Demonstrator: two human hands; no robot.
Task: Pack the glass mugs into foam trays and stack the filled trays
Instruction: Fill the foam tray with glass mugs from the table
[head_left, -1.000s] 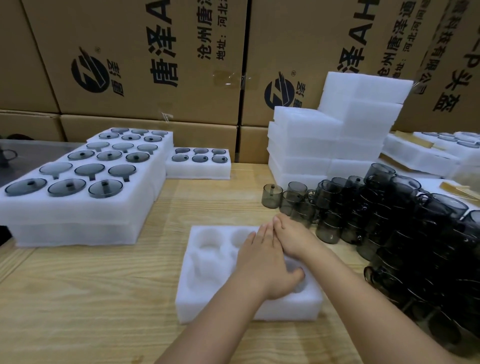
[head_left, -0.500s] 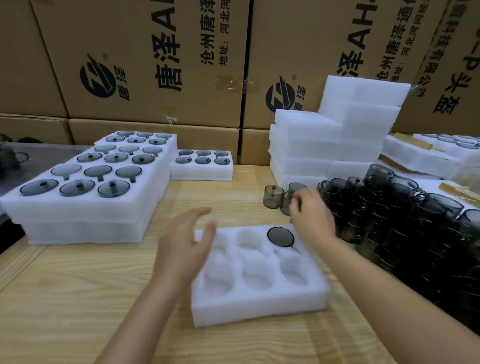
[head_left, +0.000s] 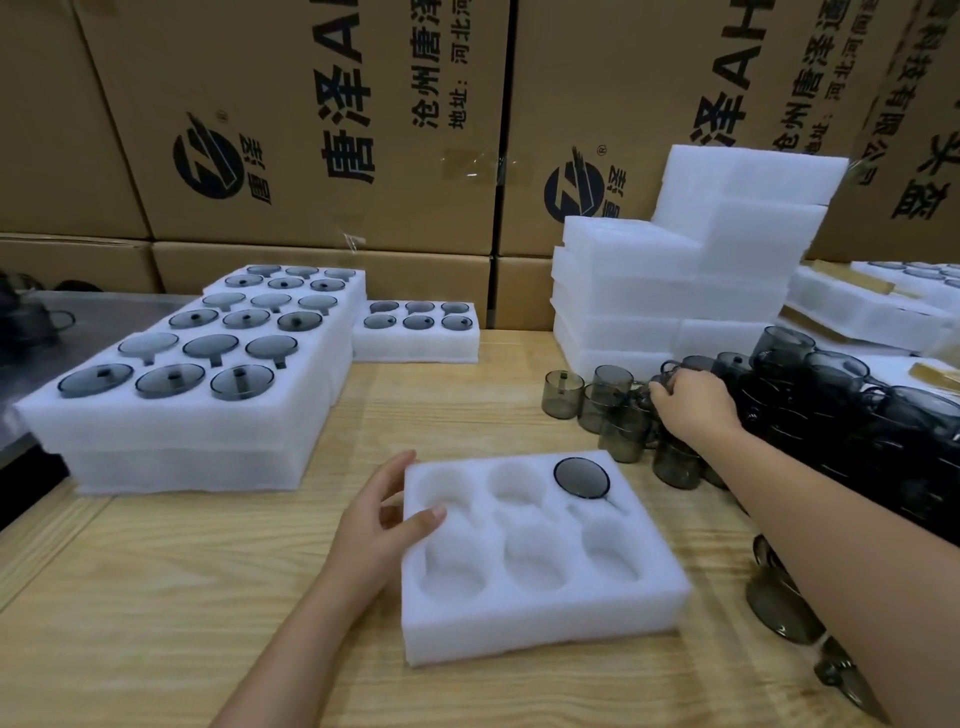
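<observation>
A white foam tray (head_left: 540, 618) with six round pockets lies on the wooden table in front of me. One smoky glass mug (head_left: 581, 477) sits in its far right pocket; the other pockets are bare. My left hand (head_left: 382, 514) holds the tray's left edge, thumb on top. My right hand (head_left: 693, 402) reaches into the crowd of dark glass mugs (head_left: 623, 421) at the right, its fingers curled round one mug there.
Filled foam trays (head_left: 171, 415) are stacked at the left, and one more filled tray (head_left: 415, 343) lies behind them. Blank foam trays (head_left: 675, 291) pile up at the back right. Cardboard boxes (head_left: 322, 130) wall off the back. Mugs (head_left: 789, 613) lie under my right forearm.
My right hand has moved from the tray's far edge into the mug pile and taken hold of a mug. My left hand has come down onto the tray's left edge.
</observation>
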